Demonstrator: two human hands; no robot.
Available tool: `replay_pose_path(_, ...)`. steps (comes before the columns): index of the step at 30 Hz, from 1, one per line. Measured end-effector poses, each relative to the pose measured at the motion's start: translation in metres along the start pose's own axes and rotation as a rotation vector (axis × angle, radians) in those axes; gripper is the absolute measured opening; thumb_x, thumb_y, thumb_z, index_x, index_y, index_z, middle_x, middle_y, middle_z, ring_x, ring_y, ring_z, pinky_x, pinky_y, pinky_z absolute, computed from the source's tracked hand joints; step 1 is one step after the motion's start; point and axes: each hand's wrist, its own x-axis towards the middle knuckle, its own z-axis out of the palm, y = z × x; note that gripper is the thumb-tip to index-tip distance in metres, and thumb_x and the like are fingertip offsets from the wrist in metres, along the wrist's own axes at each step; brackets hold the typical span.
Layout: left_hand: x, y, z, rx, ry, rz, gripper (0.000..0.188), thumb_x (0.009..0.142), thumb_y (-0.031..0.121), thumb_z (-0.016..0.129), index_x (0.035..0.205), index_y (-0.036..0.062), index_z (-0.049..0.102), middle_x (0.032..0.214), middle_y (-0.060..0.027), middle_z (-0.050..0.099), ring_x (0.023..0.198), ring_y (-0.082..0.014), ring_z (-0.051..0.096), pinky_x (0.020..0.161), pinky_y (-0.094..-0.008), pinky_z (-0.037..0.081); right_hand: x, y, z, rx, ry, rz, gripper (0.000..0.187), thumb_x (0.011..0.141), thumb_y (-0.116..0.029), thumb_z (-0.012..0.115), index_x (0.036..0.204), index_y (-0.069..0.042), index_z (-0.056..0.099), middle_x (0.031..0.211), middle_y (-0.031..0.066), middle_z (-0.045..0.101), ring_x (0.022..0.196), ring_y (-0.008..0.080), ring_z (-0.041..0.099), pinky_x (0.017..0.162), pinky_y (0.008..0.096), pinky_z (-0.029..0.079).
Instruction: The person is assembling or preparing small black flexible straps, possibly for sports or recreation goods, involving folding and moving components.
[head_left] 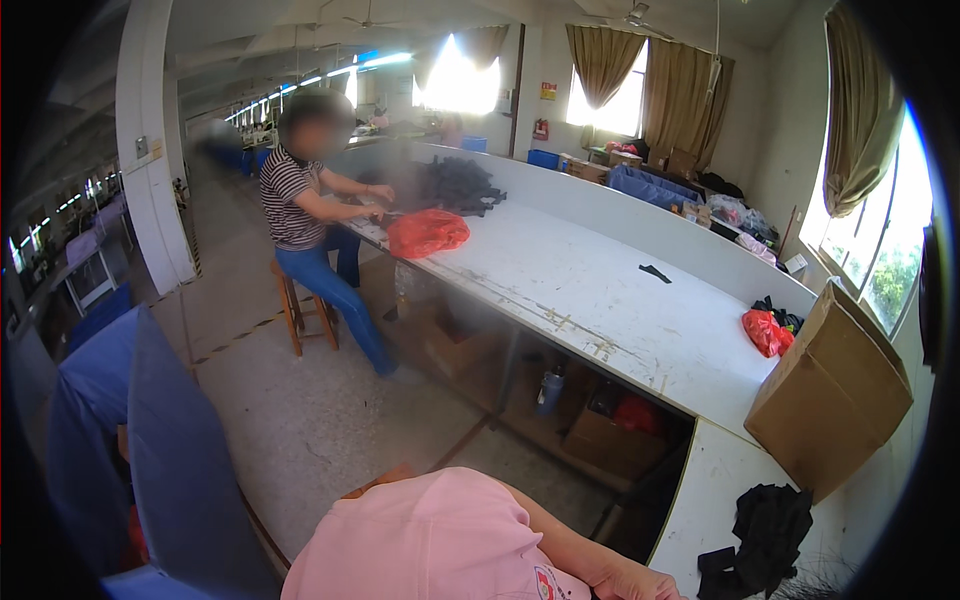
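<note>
At the lower edge my left arm, in a pink short sleeve (430,540), reaches toward the right. Only the wrist and back of my left hand (640,582) show; its fingers are cut off by the picture's edge, so what they hold cannot be seen. My right hand is out of view. A heap of black fabric pieces (768,530) lies on the white table (700,480) to the right of my left hand, apart from it.
A long white table (580,270) carries a red plastic bag (430,233), a black fabric pile (455,185) and one loose black piece (655,272). A seated person (300,200) works there. A cardboard box (830,390) stands right; a blue cloth-covered bin (180,430), left.
</note>
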Motion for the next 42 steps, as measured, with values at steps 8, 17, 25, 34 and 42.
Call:
replay_pose_path(8,-0.037,0.010,0.024,-0.048,0.018,-0.090,0.039,0.071,0.009,0.057,0.109,-0.0007,0.050,0.103,-0.0080,0.058,0.047,-0.0055,0.045,0.040,-0.0145,0.034,-0.043,0.009,-0.001,-0.035,0.032,-0.017,0.019,0.079,-0.008,0.047,0.091,0.005,0.052,0.085,0.0089,0.055,0.070,0.0159,0.054,0.058,0.0271,0.045)
replay_pose_path(17,-0.049,0.018,0.016,0.059,0.164,-0.302,0.028,0.085,0.016,0.045,0.110,0.0035,0.049,0.073,-0.0021,0.056,0.041,-0.0032,0.041,0.037,-0.0157,0.031,-0.106,-0.038,0.161,-0.287,1.237,-0.176,0.021,0.084,-0.015,0.048,0.094,0.002,0.056,0.078,0.0025,0.057,0.060,0.0064,0.049,0.053,0.0229,0.040)
replay_pose_path(25,0.020,0.030,0.053,-0.159,-0.078,-0.511,0.029,0.084,0.012,0.047,0.110,-0.0009,0.045,0.072,-0.0087,0.057,0.036,-0.0056,0.042,0.032,-0.0163,0.032,-0.136,-0.093,0.208,-0.564,1.389,-0.260,0.015,0.083,-0.016,0.051,0.075,-0.004,0.052,0.064,-0.0012,0.050,0.057,0.0060,0.046,0.050,0.0189,0.036)
replay_pose_path(34,0.110,0.055,0.077,-0.310,-0.187,-0.305,0.026,0.085,0.010,0.045,0.110,0.0010,0.045,0.067,-0.0035,0.052,0.040,-0.0051,0.036,0.034,-0.0185,0.029,-0.116,-0.195,0.197,-0.749,1.548,-0.399,0.017,0.083,-0.016,0.051,0.072,-0.004,0.052,0.061,-0.0020,0.047,0.055,0.0045,0.040,0.050,0.0198,0.033)
replay_pose_path(42,0.114,0.012,0.035,-0.370,-0.064,-0.535,0.026,0.083,0.001,0.041,0.108,-0.0009,0.045,0.075,-0.0085,0.056,0.033,-0.0043,0.031,0.032,-0.0178,0.026,-0.144,-0.151,0.148,-0.540,1.533,-0.387,0.020,0.085,-0.019,0.048,0.072,-0.005,0.052,0.058,-0.0025,0.045,0.052,0.0050,0.039,0.049,0.0195,0.031)
